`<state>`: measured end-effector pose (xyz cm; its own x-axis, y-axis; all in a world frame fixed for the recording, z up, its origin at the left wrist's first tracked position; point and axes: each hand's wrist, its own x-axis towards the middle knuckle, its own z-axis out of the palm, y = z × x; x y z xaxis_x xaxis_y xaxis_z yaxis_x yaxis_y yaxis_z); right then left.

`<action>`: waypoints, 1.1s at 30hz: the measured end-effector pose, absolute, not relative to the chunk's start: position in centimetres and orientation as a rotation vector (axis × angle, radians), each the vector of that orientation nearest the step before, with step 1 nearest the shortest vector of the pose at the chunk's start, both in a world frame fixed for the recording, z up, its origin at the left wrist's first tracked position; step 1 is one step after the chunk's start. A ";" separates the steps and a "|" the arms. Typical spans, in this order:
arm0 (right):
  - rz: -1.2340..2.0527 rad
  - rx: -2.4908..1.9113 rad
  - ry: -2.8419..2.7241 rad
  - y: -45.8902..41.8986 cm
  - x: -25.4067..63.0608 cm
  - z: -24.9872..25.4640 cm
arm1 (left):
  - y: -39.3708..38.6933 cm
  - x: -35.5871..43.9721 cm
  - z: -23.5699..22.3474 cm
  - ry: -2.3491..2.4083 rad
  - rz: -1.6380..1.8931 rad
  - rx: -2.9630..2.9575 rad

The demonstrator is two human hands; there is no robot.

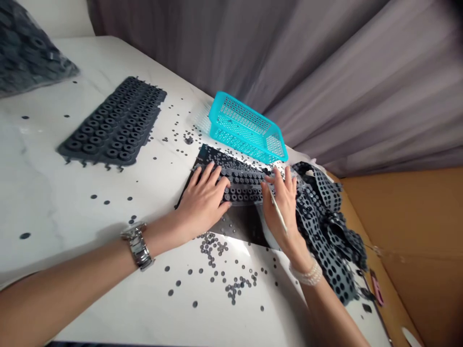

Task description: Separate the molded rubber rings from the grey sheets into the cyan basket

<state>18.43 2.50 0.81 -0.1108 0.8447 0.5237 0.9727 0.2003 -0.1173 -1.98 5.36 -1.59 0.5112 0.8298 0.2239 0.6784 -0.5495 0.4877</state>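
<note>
My left hand (pixel 202 202) lies with its fingers spread on the left end of a dark rubber sheet (pixel 243 187) studded with rows of round, holed washer-like pieces. My right hand (pixel 285 212) grips a thin white stick (pixel 278 210) at the sheet's right part; the stick's tip is too small to make out. Beneath the sheet is a dark, glossy board (pixel 242 224). Small black discs (pixel 211 246) are scattered over the board and on the white table around it.
A turquoise mesh basket (pixel 249 127) stands behind the board. Another studded rubber sheet (pixel 114 123) lies at the left, below a clear bag of dark pieces (pixel 29 53). Perforated rubber scraps (pixel 325 231) pile up at the right, near a pink-handled cutter (pixel 376 288) and cardboard (pixel 408 226).
</note>
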 end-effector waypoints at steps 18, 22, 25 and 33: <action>-0.197 -1.281 -2.453 0.7 14.3 0.0 | 5.8 -2.9 -2.2 1.200 0.633 2.386; -0.239 -1.290 -2.505 0.7 13.7 -0.1 | 5.7 -2.9 -2.1 1.209 0.627 2.396; -0.283 -1.348 -2.482 1.2 13.7 -0.2 | 5.5 -2.9 -2.0 1.211 0.610 2.399; -0.396 -1.636 -2.017 2.8 18.0 1.0 | 5.4 -3.1 -1.8 1.196 0.613 2.386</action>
<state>18.03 2.77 1.01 -0.1450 0.8202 0.5533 0.9685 0.2321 -0.0901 -3.08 5.36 -1.77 0.5376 0.8184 0.2029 0.6426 -0.5535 0.5298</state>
